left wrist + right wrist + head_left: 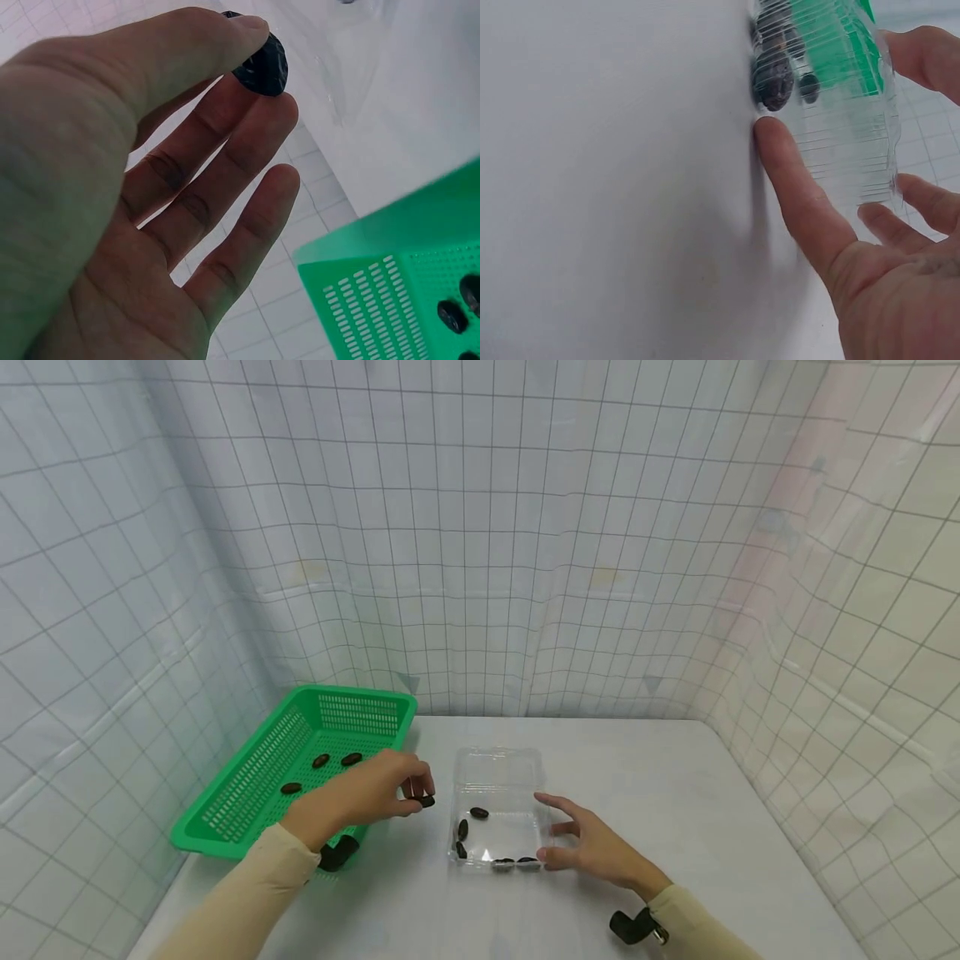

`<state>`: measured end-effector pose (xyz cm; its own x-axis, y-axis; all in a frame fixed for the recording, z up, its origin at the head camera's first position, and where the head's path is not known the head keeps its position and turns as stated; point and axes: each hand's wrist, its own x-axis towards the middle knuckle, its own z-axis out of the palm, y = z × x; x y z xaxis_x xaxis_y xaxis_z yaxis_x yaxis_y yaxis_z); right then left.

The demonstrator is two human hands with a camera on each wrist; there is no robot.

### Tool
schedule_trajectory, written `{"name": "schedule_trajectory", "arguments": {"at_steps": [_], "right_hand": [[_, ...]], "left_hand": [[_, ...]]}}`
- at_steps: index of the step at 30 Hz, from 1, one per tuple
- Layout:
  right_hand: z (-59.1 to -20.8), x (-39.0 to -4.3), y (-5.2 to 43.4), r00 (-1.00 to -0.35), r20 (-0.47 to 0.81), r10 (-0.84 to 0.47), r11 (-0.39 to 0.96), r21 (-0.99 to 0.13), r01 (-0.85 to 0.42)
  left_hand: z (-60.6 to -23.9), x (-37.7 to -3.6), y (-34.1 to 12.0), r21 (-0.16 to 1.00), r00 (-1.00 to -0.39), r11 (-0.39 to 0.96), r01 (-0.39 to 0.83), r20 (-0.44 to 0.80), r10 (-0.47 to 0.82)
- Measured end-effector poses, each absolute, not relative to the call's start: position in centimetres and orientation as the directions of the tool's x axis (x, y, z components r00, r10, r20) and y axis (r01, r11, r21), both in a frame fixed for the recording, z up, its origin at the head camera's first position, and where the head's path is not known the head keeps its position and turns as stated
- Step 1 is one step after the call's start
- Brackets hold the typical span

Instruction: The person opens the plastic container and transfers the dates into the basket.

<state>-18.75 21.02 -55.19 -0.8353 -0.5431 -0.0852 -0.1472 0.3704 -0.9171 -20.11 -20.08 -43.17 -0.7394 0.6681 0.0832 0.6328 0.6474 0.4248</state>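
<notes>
Green plastic basket (247,793) sits at the table's (675,810) left edge, its near corner reaching almost to the front, with three dark dates (321,761) lying loose on its floor. Left hand (367,793) hovers between the basket's right rim and the clear plastic box (498,777), thumb and fingertips pinched tight on one wrinkled dark date (262,66); the wrist view shows it clamped under the thumb tip against the forefinger, the other fingers straight below. That date hangs over bare table, just short of the box's left wall. Over to the right hand (592,847): fingers spread and straight, thumb laid against the box's near right corner, other fingertips at its right wall, clamped on nothing. The box stands open near the table's middle, lid tipped back toward the far edge, and five dates (479,812) lie inside, most along its near and left walls. Wide bare tabletop runs from the box to the right edge and back to the gridded curtain (480,527). A narrow strip of table lies between the basket and the box.
</notes>
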Motion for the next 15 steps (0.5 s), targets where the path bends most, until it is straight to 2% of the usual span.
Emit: {"name": "schedule_trajectory", "arguments": {"at_steps": [15], "right_hand": [[-56.8,-19.1,21.2,-0.838,-0.067,-0.541,0.351,-0.924,-0.152]], "left_hand": [[-43.0,-19.8,-21.9,0.457,-0.779,0.673,0.581,0.074,0.622]]}}
